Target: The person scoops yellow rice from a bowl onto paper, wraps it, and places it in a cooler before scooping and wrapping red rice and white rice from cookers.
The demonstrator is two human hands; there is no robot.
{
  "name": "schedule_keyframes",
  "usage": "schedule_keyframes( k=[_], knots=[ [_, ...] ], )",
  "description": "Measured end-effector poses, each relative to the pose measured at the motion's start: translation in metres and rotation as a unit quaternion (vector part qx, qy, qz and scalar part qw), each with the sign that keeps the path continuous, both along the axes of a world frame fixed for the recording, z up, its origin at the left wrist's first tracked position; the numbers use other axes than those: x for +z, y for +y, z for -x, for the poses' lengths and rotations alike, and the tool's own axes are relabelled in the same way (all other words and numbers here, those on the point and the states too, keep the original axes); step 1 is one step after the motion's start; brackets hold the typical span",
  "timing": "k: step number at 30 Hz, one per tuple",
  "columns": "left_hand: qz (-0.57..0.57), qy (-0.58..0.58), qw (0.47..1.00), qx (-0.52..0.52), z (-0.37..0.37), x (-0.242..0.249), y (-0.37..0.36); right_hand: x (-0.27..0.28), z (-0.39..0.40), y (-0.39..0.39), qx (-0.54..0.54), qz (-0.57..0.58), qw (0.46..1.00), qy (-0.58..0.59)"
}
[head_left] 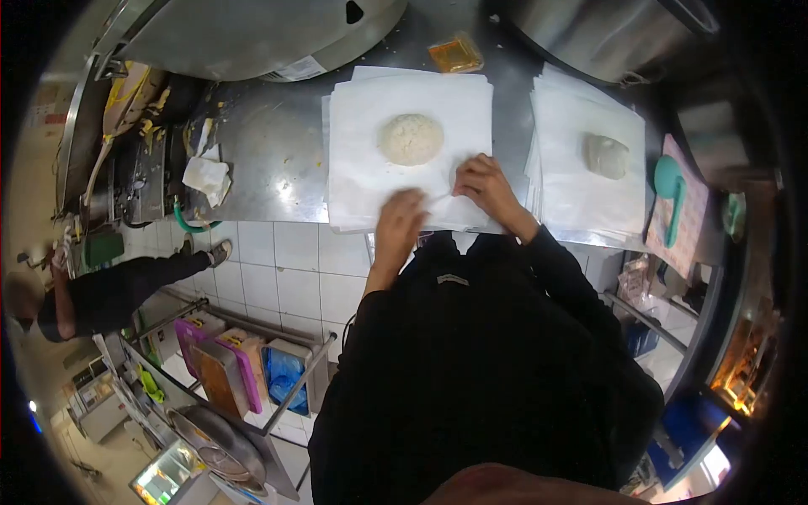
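Observation:
An oval mound of white rice (411, 139) lies on a stack of white paper sheets (358, 189) on the steel counter. Over the near part of the paper, my right hand (486, 183) has its fingers pinched together at a thin, pale thing too small to make out. My left hand (401, 223) is just beside it, at the near edge of the sheets, its fingers curled and smeared by motion. Neither hand touches the rice.
A second paper stack (560, 189) bears a wrapped pale lump (606, 157). Right of it, a turquoise ladle (670, 189) rests on a pink sheet. An orange packet (456, 54), large metal vessels (252, 34) and a crumpled cloth (207, 175) surround the sheets. Another person (126, 290) stands at left.

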State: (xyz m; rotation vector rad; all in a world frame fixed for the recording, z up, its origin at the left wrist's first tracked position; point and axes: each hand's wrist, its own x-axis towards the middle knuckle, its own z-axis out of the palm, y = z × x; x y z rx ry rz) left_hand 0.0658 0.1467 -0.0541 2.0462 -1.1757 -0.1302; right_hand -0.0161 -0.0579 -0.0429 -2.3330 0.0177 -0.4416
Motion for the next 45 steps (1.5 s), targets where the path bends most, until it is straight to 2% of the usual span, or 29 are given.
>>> schedule_keyframes(
  k=[2, 6, 9, 12, 16, 19, 22, 25, 29, 31, 34, 37, 40, 43, 45],
  knots=[
    [-0.014, -0.025, 0.999, -0.016, 0.009, 0.025, -0.016, 0.008, -0.007, -0.005, 0.025, 0.008, 0.998, 0.057],
    [0.005, -0.013, 1.000, -0.028, -0.002, 0.024, -0.032, 0.018, -0.011, -0.013, 0.096, 0.042, 0.987, 0.121],
    [-0.016, 0.012, 0.999, -0.036, -0.006, 0.020, -0.035, 0.041, 0.013, -0.013, 0.142, 0.041, 0.983, 0.112],
    [-0.017, 0.018, 0.999, -0.036, -0.005, 0.018, -0.035, 0.043, 0.038, -0.006, 0.149, 0.122, 0.975, 0.112],
    [-0.039, -0.012, 0.999, -0.033, -0.003, 0.020, -0.037, 0.028, 0.048, -0.008, 0.117, 0.117, 0.986, 0.023],
    [-0.046, -0.031, 0.998, -0.039, -0.002, 0.019, -0.038, 0.026, 0.046, -0.007, 0.101, 0.124, 0.987, 0.018],
    [-0.036, -0.040, 0.996, -0.076, 0.001, 0.034, -0.039, 0.028, 0.038, -0.009, 0.079, -0.001, 0.995, 0.052],
    [-0.018, -0.038, 0.992, -0.120, 0.012, 0.051, -0.041, 0.042, 0.032, -0.009, 0.068, -0.046, 0.995, 0.064],
    [0.021, 0.009, 0.995, -0.095, 0.013, 0.027, -0.041, 0.051, 0.025, -0.011, 0.056, -0.088, 0.991, 0.083],
    [0.024, 0.015, 0.996, -0.089, 0.012, 0.030, -0.043, 0.049, 0.024, -0.010, 0.053, -0.103, 0.989, 0.092],
    [0.003, 0.055, 0.996, -0.076, 0.015, 0.044, -0.048, 0.045, 0.022, -0.013, 0.068, -0.149, 0.979, 0.119],
    [-0.075, 0.086, 0.992, -0.057, 0.013, 0.041, -0.050, 0.040, 0.020, -0.013, 0.043, -0.141, 0.981, 0.126],
    [-0.053, 0.008, 0.998, -0.033, 0.018, 0.046, -0.055, 0.047, 0.018, -0.013, 0.021, -0.156, 0.972, 0.172],
    [0.043, 0.118, 0.992, 0.021, 0.017, 0.036, -0.051, 0.066, 0.022, -0.010, 0.045, -0.098, 0.994, 0.035],
    [0.095, 0.052, 0.994, 0.016, 0.013, 0.037, -0.041, 0.051, 0.017, -0.018, 0.005, 0.051, 0.999, 0.015]
  ],
)
